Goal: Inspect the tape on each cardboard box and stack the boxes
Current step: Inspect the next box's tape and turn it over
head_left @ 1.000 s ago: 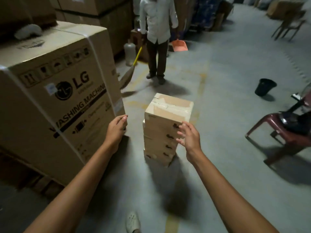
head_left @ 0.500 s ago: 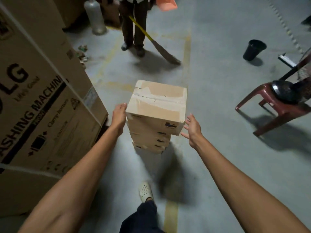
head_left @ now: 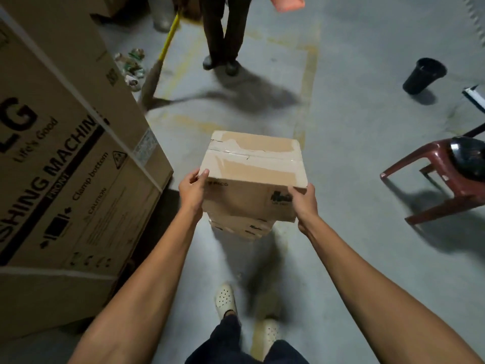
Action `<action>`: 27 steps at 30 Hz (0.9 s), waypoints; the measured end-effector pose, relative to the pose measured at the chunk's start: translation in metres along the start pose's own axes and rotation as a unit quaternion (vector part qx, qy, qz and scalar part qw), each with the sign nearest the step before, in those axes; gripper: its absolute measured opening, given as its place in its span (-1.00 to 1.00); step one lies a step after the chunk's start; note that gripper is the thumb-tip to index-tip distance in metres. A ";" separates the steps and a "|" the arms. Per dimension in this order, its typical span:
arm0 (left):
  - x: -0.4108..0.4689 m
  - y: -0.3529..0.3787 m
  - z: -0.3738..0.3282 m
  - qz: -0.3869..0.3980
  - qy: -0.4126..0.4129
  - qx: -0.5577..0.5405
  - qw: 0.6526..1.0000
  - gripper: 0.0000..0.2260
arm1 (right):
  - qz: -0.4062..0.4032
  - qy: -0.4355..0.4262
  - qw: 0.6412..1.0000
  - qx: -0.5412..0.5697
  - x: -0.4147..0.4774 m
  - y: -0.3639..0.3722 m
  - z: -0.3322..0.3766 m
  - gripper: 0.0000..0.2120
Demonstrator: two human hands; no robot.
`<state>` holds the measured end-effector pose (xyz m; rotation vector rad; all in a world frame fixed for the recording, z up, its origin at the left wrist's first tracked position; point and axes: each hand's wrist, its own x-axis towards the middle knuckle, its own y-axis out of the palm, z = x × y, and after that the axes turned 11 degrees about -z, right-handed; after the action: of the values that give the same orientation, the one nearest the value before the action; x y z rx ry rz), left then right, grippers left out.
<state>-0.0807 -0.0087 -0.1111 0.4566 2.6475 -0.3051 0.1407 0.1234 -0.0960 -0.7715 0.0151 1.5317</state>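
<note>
Toppling is being risked: the top cardboard box (head_left: 253, 174) is being clamped between left hand (head_left: 193, 191) and right hand (head_left: 304, 203), fingers curled round its edges (narrow stack (head_left: 241, 227) beneath).

Dim warehouse with a grey concrete floor (head_left: 354, 114).
Faded yellow lines (head_left: 305, 82) cross it. A large washing-machine carton (head_left: 65, 166) stands at left and a red plastic chair (head_left: 430, 164) at right, with a black bucket (head_left: 423, 76) beyond. Ahead stands a person (head_left: 223, 27) with a yellow-handled broom (head_left: 168, 40), and litter (head_left: 131, 67) lies beside it.
</note>
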 end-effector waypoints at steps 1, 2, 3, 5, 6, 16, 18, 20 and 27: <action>-0.003 -0.006 0.001 -0.017 0.010 -0.011 1.000 -0.61 | 0.005 -0.019 1.000 -0.004 0.000 -0.003 0.006 -0.55; -0.008 -0.013 0.002 -0.035 0.014 -0.022 0.999 -0.63 | 0.015 -0.034 0.999 -0.008 0.001 -0.005 0.010 -0.56; -0.014 -0.022 0.005 -0.052 0.019 -0.036 0.998 -0.66 | 0.027 -0.048 0.998 -0.015 0.000 -0.006 0.014 -0.56; -0.032 -0.045 0.008 -0.096 0.024 -0.057 0.993 -0.70 | 0.066 -0.072 0.995 -0.023 -0.009 -0.003 0.019 -0.53; -0.043 -0.059 0.010 -0.121 0.030 -0.063 0.990 -0.71 | 0.090 -0.084 0.992 -0.022 -0.015 0.000 0.018 -0.49; -0.193 -0.219 0.048 -0.378 0.055 -0.139 0.913 -0.74 | 0.349 -0.209 0.912 -0.053 -0.141 0.029 -0.005 -0.42; -0.227 -0.252 0.061 -0.427 0.057 -0.151 0.890 -0.73 | 0.405 -0.215 0.887 -0.062 -0.177 0.035 -0.011 -0.45; -0.261 -0.285 0.076 -0.475 0.057 -0.160 0.864 -0.73 | 0.457 -0.217 0.860 -0.071 -0.215 0.044 -0.019 -0.45; -0.385 -0.410 0.124 -0.619 0.072 -0.192 0.758 -0.70 | 0.593 -0.278 0.745 -0.125 -0.373 0.085 -0.062 -0.47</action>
<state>0.1458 -0.5244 0.0101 -1.5156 2.6137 -0.0684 0.0606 -0.2450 -0.0059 -0.4385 -0.1810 3.0117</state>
